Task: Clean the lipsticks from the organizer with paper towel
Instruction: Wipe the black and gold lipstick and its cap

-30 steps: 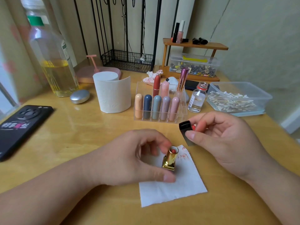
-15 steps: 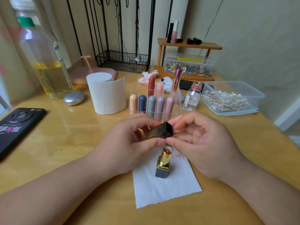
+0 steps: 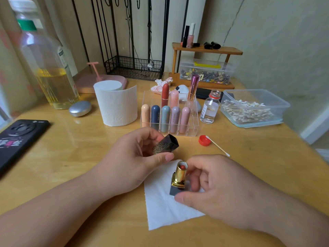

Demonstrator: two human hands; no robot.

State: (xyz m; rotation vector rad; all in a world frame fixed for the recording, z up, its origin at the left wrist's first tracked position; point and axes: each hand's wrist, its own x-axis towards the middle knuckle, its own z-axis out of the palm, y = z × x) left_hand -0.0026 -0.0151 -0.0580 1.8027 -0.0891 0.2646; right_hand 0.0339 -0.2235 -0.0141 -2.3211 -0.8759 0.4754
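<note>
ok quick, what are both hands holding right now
left hand: grips the black glitter cap.
right hand: pinches the open gold lipstick, upright on the paper towel.

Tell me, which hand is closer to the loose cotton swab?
Right. The right hand, gripping the gold lipstick, sits just short of the near tip of the cotton swab; the left hand, holding the black cap, is farther left.

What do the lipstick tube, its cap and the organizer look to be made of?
The lipstick tube looks like polished gold metal or metallised plastic: mirror-bright reflections. The cap looks like dark hard plastic, probably, with glitter speckle on its sides. The organizer is clear rigid plastic, likely acrylic: the lipsticks show through its walls.
</note>
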